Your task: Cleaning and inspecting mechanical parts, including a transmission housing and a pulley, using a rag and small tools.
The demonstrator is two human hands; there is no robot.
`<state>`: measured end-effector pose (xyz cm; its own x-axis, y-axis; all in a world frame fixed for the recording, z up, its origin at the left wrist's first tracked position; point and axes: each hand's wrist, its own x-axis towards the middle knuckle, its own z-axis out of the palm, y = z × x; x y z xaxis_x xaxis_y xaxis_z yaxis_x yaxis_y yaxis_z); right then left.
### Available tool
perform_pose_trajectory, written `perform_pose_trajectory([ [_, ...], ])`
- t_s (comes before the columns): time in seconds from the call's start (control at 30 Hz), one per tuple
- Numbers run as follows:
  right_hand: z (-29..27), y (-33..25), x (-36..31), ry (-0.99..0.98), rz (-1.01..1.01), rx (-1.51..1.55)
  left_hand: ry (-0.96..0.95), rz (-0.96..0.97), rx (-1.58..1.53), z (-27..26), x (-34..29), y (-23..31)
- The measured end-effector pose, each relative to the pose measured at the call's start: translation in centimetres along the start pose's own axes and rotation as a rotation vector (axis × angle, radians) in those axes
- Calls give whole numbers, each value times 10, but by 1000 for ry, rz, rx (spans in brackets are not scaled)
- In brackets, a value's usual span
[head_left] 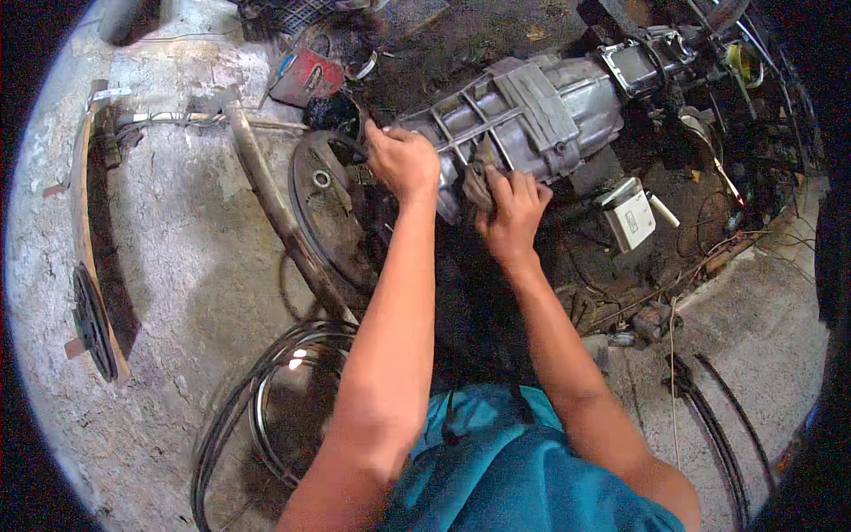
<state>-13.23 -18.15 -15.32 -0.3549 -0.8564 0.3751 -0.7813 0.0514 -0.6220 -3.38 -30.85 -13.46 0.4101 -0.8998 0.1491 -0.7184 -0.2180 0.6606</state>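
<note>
Gearbox casing seeming heavy, stiff; ribs offering grip | right hand pinching soft rag | left hand curling, contents unclear

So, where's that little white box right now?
In the head view, the white box lies right of centre, to the right of the person's right hand and below the ribbed metal housing in the picture.

A gap separates the grey ribbed metal housing and white boxy device; a dark round disc obstructs the left hand's left.
</note>
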Motion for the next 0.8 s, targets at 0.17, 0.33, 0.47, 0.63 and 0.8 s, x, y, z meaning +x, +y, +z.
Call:
perform_pose_trajectory([
  [0.17,15,-23,58,55,27,-22,-77,-68,-16,-3,-4,15],
  [0.33,-5,-17,17,-64,95,33,-62,-19,30,-7,-3,9],
  [0.47,24,-34,60,38,136,9,-113,-96,41,-5,0,12],
  [0.63,-11,-5,-2,-23,29,46,-124,-37,38,-12,-5,16],
  [0.8,11,-13,41,28,47,26,-113,-84,98,-2,0,7],
])
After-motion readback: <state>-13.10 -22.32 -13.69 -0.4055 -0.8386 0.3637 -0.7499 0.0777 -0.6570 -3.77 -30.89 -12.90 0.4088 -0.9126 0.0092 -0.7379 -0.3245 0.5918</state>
